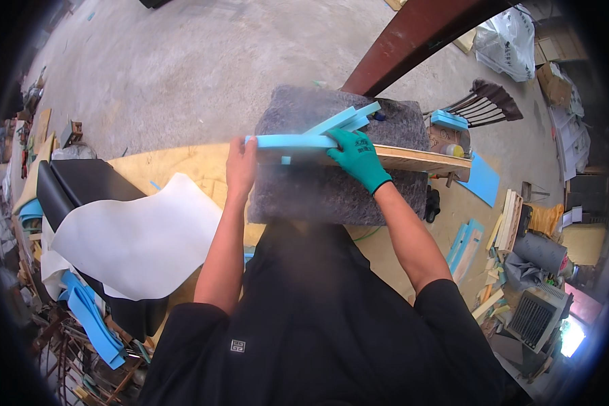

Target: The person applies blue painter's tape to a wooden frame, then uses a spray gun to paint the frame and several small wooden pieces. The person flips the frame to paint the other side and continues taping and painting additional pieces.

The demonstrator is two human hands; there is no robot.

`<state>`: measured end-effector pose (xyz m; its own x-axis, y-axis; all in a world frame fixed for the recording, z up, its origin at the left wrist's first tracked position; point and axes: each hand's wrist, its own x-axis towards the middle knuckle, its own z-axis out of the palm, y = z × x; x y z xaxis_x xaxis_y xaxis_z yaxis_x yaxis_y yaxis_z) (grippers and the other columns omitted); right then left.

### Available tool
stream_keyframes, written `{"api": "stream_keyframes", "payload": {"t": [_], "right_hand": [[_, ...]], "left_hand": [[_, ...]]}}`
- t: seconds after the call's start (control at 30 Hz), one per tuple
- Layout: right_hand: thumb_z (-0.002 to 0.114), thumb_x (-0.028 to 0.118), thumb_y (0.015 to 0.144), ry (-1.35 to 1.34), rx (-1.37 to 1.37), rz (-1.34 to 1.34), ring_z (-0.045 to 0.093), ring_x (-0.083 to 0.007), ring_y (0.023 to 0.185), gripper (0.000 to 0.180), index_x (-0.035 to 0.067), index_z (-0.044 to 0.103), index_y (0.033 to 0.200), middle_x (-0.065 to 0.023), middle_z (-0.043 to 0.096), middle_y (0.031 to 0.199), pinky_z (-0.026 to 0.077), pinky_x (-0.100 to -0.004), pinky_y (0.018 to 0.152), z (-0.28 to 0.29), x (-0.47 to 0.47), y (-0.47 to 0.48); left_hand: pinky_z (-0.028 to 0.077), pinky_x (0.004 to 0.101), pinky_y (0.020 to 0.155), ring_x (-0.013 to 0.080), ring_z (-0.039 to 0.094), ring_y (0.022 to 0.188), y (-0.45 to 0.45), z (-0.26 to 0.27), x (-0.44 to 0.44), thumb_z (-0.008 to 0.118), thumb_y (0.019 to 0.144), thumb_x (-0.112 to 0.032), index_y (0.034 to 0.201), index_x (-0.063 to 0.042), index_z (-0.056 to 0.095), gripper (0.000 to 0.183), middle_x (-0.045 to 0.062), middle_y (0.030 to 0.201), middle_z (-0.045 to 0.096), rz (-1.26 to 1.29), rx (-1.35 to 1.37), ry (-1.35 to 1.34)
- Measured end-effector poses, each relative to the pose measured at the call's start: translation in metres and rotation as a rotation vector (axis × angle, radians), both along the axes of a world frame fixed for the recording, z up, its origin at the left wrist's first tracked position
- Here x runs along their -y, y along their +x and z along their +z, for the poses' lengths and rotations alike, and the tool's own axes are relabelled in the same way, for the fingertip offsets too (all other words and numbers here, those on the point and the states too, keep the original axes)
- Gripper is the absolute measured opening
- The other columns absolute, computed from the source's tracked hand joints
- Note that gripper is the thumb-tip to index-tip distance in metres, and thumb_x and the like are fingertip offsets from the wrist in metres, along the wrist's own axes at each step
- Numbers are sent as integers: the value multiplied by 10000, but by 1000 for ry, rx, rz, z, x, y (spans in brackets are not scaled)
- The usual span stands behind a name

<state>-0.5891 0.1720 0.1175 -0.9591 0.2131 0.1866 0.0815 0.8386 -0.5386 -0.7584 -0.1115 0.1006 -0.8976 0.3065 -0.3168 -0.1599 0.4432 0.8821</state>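
A light blue foam strip [292, 141] runs crosswise in front of me, along the edge of a long wooden board [421, 160]. My bare left hand [241, 167] grips its left end, with the thumb near the tip. On my right hand [356, 157] is a green work glove, and its fingers hold the strip's other end. Several loose blue foam strips [342, 121] lie at a slant just beyond that hand. Under the board is a support covered in dark grey fabric [309, 195]. A small blue foam square [285, 160] shows on the board's near side.
White sheet material [142, 238] and black upholstery material [96, 180] lie at left. A reddish-brown metal beam [411, 45] rises beyond the support. Stacked blue foam pieces [449, 120] sit at right, near a slatted chair back [479, 104]. Wood and foam scraps [492, 284] litter the floor.
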Motion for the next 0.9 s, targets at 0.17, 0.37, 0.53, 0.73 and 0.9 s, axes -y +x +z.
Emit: {"api": "stream_keyframes", "payload": {"t": [0.17,0.37,0.53,0.73,0.9], "right_hand": [[745,276,951,36,42,-12,694,-397,1128,381,114,732,1296,-173,758,1180,525,-529,988,-15,2,3],[735,300,967,33,66,-24,687,-378,1181,420,160,709,1363,-147,750,1237,453,-538,1114,-19,5,5],[738,326,973,-3,191,-38,673,-361,1242,424,179,704,1369,-136,739,1283,420,-534,1186,-9,7,5],[732,330,983,100,148,-58,661,-340,1290,403,192,698,1360,-127,728,1318,402,-547,1210,-12,17,5],[721,323,992,128,129,-48,666,-334,1278,385,192,701,1354,-119,728,1318,402,-545,1212,-19,17,7]], "left_hand": [[492,419,1098,303,651,1249,0,30,-3,690,1102,-360,1381,-17,639,445,168,1332,708,-29,-257,-107],[325,674,1268,377,535,1485,-5,71,-36,839,933,-290,1441,-135,647,566,82,1515,663,-806,-852,-349],[436,629,1146,348,653,1271,-6,65,-58,910,826,-226,1290,-145,666,531,68,1245,714,-955,-804,-398],[491,578,1027,357,675,1086,-5,48,-56,896,833,-190,1209,-129,646,455,73,1083,696,-952,-891,-401],[489,586,1037,360,671,1136,-4,52,-57,906,831,-210,1246,-130,636,502,82,1131,693,-979,-852,-472]]}}
